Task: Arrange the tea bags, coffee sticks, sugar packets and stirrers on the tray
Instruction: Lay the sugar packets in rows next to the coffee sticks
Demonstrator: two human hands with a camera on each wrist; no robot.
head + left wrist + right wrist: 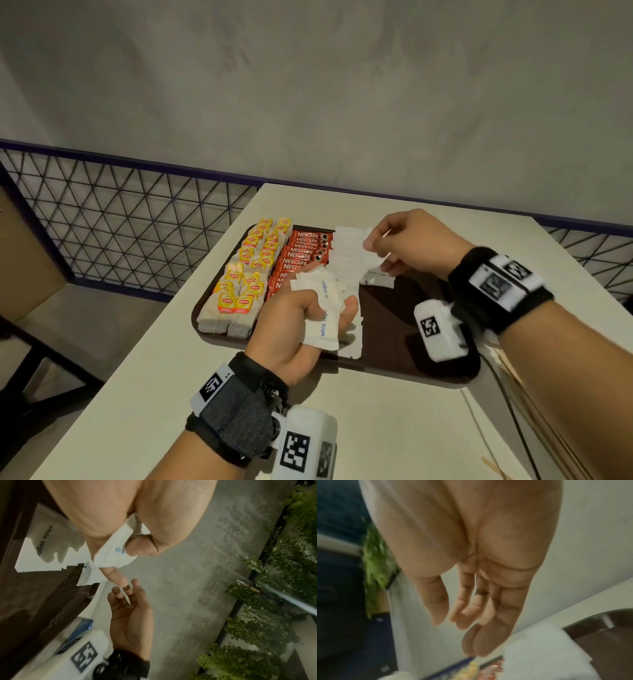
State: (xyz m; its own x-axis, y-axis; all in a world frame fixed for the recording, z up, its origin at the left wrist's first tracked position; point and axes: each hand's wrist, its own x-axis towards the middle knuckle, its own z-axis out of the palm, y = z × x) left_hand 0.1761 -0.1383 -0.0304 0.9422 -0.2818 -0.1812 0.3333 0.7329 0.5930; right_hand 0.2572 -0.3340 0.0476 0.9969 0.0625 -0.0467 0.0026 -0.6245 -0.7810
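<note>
Over the brown tray [404, 356], your left hand [301, 329] grips a fanned bunch of sugar packets [323, 308] in curled fingers. Your right hand [411, 243] hovers above the far end of the laid white row [349, 260], fingers loosely extended; whether it pinches a packet, you cannot tell.

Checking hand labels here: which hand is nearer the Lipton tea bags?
Left. The left hand, gripping sugar packets, is just right of the tea bags; the right hand is farther right, beyond the coffee sticks.

Left hand [301, 325] hides part of the red coffee sticks [301, 255] row
</note>
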